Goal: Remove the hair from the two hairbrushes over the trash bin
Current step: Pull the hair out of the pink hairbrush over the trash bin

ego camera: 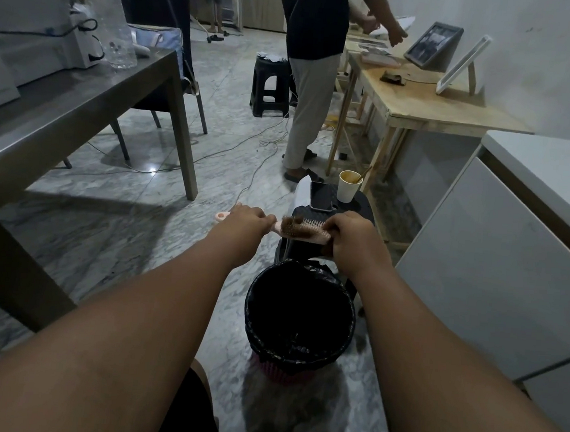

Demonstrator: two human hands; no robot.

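A pink hairbrush is held level in front of me, just beyond the trash bin, a pink bin lined with a black bag. Brown hair clumps on the bristles at the handle end. My left hand is closed around the handle, whose pink end pokes out to the left. My right hand grips the far end of the brush head, its fingers on the bristles. A second hairbrush is not visible.
A black stool beyond the bin carries a phone and a paper cup. A grey table stands left, a white cabinet right, a wooden bench behind. A person stands ahead among floor cables.
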